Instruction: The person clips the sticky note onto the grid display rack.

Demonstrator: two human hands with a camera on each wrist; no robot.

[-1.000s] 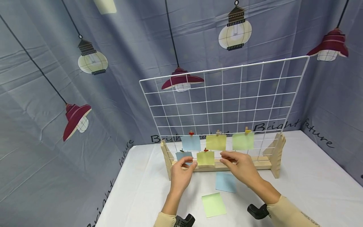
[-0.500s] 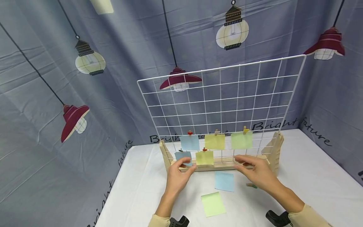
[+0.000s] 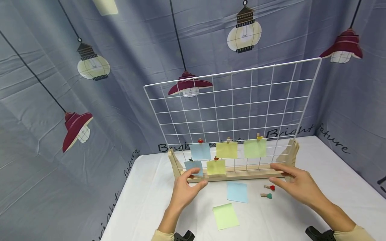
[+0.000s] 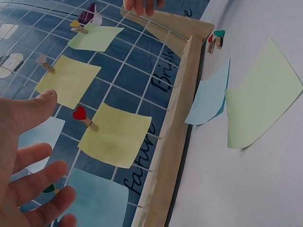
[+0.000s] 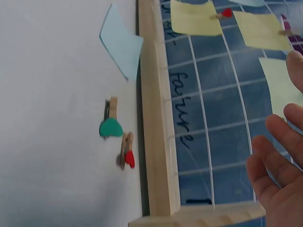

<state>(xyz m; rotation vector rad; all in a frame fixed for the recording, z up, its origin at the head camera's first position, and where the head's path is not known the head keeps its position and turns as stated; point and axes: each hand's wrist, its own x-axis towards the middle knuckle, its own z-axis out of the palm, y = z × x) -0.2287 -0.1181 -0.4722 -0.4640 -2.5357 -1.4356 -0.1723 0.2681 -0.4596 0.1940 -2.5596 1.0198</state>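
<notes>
Head view: left hand (image 3: 184, 191), near a blue note (image 3: 193, 165) on the grid (image 3: 232, 105), and right hand (image 3: 302, 188) both hold nothing. Left wrist shows a clipped yellow note (image 4: 117, 137); right wrist, a green clip (image 5: 111, 126) and a red clip (image 5: 130, 158) on the bench (image 5: 57, 118).

5 notes (image 3: 216, 168) hang clipped; 2 lie loose.

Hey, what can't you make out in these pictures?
- Head view: the lower hanging blue note's bottom edge, partly behind the left hand.
- Left wrist view: most of the hanging green clip, behind that hand's fingers.
- Right wrist view: part of the hanging green note, behind the right hand.
</notes>
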